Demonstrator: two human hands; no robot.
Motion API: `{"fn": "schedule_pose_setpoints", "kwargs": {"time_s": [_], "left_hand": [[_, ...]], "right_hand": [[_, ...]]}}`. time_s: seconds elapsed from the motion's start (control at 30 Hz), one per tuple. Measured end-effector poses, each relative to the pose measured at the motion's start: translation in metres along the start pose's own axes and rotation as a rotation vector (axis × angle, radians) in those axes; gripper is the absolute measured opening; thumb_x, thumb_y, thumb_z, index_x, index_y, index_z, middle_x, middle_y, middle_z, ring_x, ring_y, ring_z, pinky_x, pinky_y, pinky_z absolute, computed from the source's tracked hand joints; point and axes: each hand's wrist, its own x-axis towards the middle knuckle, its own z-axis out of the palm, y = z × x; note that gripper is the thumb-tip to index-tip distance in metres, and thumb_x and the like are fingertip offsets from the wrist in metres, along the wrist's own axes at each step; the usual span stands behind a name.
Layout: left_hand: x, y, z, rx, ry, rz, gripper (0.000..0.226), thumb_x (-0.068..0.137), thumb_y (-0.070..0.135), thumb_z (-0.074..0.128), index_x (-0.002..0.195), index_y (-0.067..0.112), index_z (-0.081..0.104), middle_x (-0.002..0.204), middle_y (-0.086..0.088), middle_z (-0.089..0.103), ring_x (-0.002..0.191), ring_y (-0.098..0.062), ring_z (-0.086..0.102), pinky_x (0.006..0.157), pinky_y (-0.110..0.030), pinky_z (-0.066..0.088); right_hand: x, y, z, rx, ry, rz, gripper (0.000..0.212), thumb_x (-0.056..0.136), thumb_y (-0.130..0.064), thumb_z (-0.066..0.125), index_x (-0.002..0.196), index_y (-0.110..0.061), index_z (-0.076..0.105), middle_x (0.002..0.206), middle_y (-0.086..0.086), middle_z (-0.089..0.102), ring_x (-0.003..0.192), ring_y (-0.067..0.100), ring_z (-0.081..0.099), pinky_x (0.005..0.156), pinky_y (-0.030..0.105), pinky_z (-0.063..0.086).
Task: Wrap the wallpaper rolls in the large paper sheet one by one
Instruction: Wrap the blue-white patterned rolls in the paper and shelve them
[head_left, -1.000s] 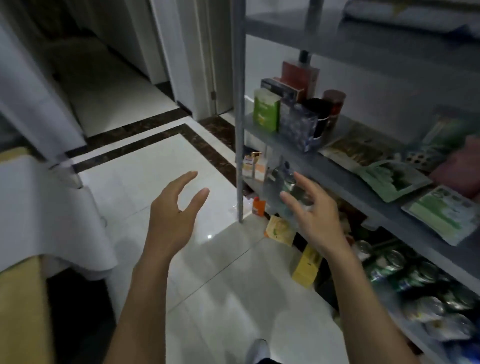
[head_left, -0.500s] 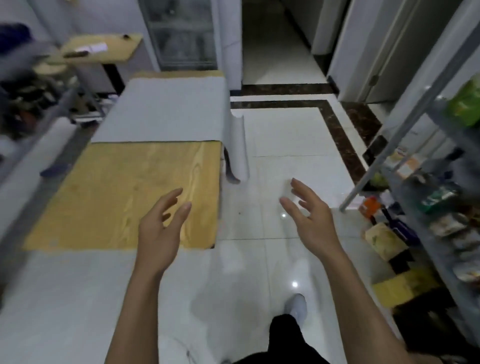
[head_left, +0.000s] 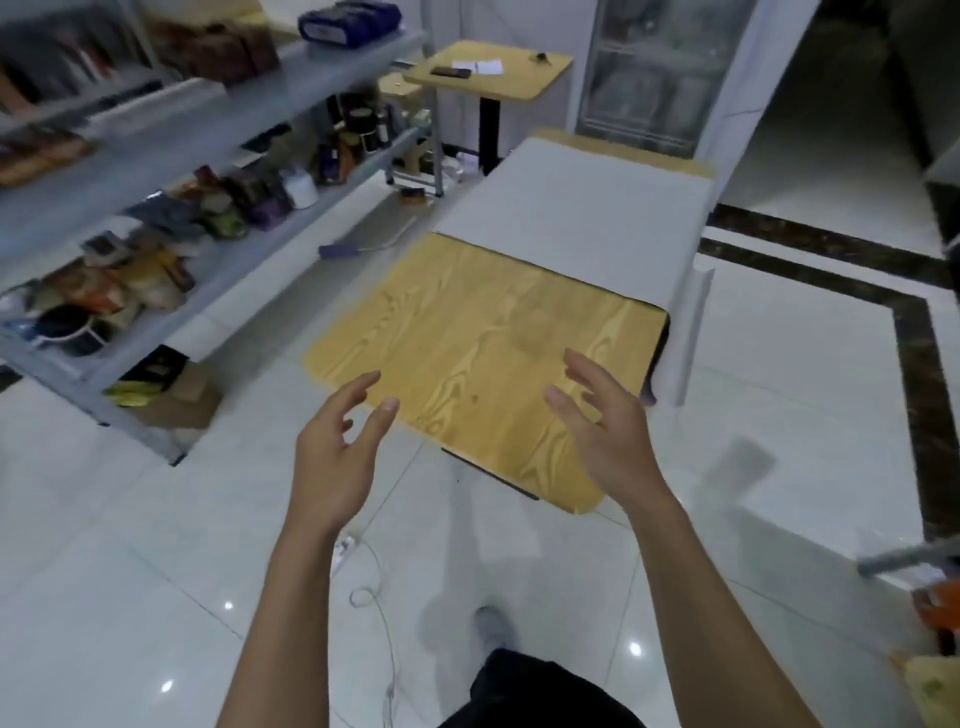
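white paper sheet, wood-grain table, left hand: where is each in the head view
Large white paper sheet (head_left: 571, 218): head view, its flat middle.
Light wood-grain table (head_left: 493, 332): head view, bare top in front of the sheet.
Left hand (head_left: 332, 452): head view, middle of the hand.

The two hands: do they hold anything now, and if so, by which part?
Nothing is held. The left hand and the right hand are both open and empty, near the wooden table; the paper sheet lies untouched on it.
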Motion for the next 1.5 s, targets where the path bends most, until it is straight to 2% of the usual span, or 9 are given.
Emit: {"fn": "schedule_pose_setpoints", "kwargs": {"time_s": [0.47,0.6,0.7,0.77,0.83,0.93,1.07,1.23,1.5], "left_hand": [[0.095,-0.043,-0.073,0.034,0.265,-0.126,0.033,0.091,0.044,0.057,0.123,0.039,0.058,0.123,0.013,0.058,0.118,-0.003,0.052,0.098,-0.029,0.042],[0.130,-0.066,-0.104,0.037,0.267,-0.137,0.031,0.091,0.045,0.057,0.121,0.041,0.057,0.125,0.014,0.058,0.118,-0.006,0.052,0.098,-0.030,0.042],[0.161,-0.086,-0.137,0.053,0.270,-0.132,0.030,0.091,0.044,0.056,0.121,0.040,0.057,0.127,0.013,0.058,0.115,-0.009,0.053,0.094,-0.027,0.041],[0.181,-0.100,-0.162,0.057,0.280,-0.129,0.034,0.092,0.045,0.055,0.124,0.035,0.058,0.128,0.011,0.059,0.115,-0.010,0.054,0.095,-0.028,0.042],[0.200,-0.112,-0.187,0.050,0.292,-0.138,0.036,0.092,0.046,0.055,0.126,0.034,0.059,0.127,0.011,0.059,0.115,-0.011,0.055,0.098,-0.034,0.045],[0.223,-0.122,-0.216,0.024,0.320,-0.159,0.031,0.092,0.045,0.056,0.123,0.037,0.059,0.125,0.012,0.060,0.115,-0.013,0.056,0.098,-0.040,0.047],[0.256,-0.134,-0.241,0.016,0.370,-0.182,0.032,0.093,0.037,0.057,0.124,0.031,0.059,0.124,0.010,0.061,0.111,-0.005,0.055,0.091,-0.024,0.041],[0.317,-0.153,-0.255,0.062,0.376,-0.215,0.037,0.093,0.038,0.055,0.129,0.028,0.058,0.121,0.017,0.057,0.104,-0.002,0.052,0.083,-0.015,0.037],[0.428,-0.162,-0.258,0.155,0.404,-0.226,0.041,0.092,0.040,0.055,0.131,0.027,0.056,0.125,0.011,0.055,0.111,-0.009,0.051,0.091,-0.027,0.041]], "right_hand": [[0.126,-0.048,0.113,-0.001,-0.237,-0.056,0.053,0.090,-0.042,0.061,0.139,-0.033,0.045,0.134,-0.015,0.051,0.118,0.000,0.045,0.099,0.022,0.039],[0.153,-0.064,0.164,-0.001,-0.257,-0.060,0.053,0.090,-0.041,0.061,0.140,-0.030,0.046,0.132,-0.014,0.051,0.118,0.000,0.045,0.089,0.012,0.043],[0.172,-0.073,0.210,-0.020,-0.257,-0.078,0.053,0.090,-0.041,0.061,0.140,-0.029,0.046,0.132,-0.015,0.051,0.116,-0.004,0.046,0.097,0.017,0.038],[0.185,-0.079,0.241,-0.026,-0.272,-0.087,0.055,0.089,-0.044,0.061,0.140,-0.030,0.046,0.134,-0.014,0.052,0.119,-0.003,0.047,0.095,0.015,0.037],[0.198,-0.086,0.268,-0.027,-0.285,-0.080,0.055,0.089,-0.046,0.061,0.140,-0.032,0.045,0.134,-0.014,0.052,0.121,-0.003,0.047,0.094,0.013,0.037],[0.217,-0.097,0.305,-0.031,-0.304,-0.085,0.058,0.088,-0.048,0.061,0.140,-0.032,0.045,0.135,-0.016,0.051,0.123,-0.002,0.046,0.103,0.022,0.038],[0.249,-0.109,0.344,-0.053,-0.318,-0.063,0.057,0.088,-0.047,0.061,0.140,-0.032,0.045,0.134,-0.015,0.051,0.121,-0.001,0.046,0.106,0.025,0.037],[0.306,-0.118,0.387,-0.047,-0.299,-0.043,0.052,0.088,-0.044,0.062,0.137,-0.035,0.047,0.133,-0.013,0.052,0.121,0.004,0.045,0.101,0.024,0.037],[0.410,-0.124,0.439,-0.007,-0.324,-0.049,0.051,0.089,-0.041,0.062,0.137,-0.034,0.046,0.134,-0.012,0.050,0.119,0.001,0.043,0.102,0.026,0.038]]}}
